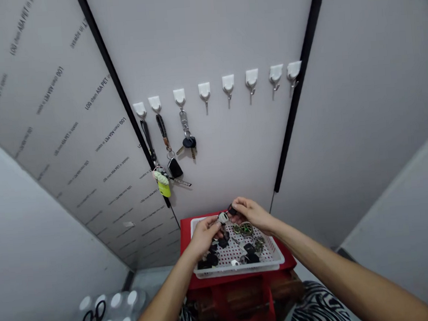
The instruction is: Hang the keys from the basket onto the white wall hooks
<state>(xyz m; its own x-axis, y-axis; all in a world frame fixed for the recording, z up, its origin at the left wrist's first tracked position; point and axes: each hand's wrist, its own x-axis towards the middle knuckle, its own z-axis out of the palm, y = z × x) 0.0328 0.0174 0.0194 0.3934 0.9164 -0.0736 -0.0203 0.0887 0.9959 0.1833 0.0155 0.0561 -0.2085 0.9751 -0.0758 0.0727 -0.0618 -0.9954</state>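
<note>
Both my hands meet over a white perforated tray [277, 257] that holds several keys and key fobs. My left hand [204, 234] is closed, pinching a key set [224, 217] with a pale tag. My right hand [250, 211] is also closed, its fingertips on the dark fob end of the same key set. On the grey wall above runs a row of white hooks [227, 83]. The three hooks at the left carry key sets: one with a yellow-green tag [163, 184], one with a black fob [174, 167], one with a dark key [189, 142].
The tray rests on a red stand [185, 229] close in front of me. Black vertical strips [119, 89] divide the wall panels. At lower left is a pack of white-capped bottles with black scissors [93, 316] on top. Zebra-patterned cloth [318, 310] lies below.
</note>
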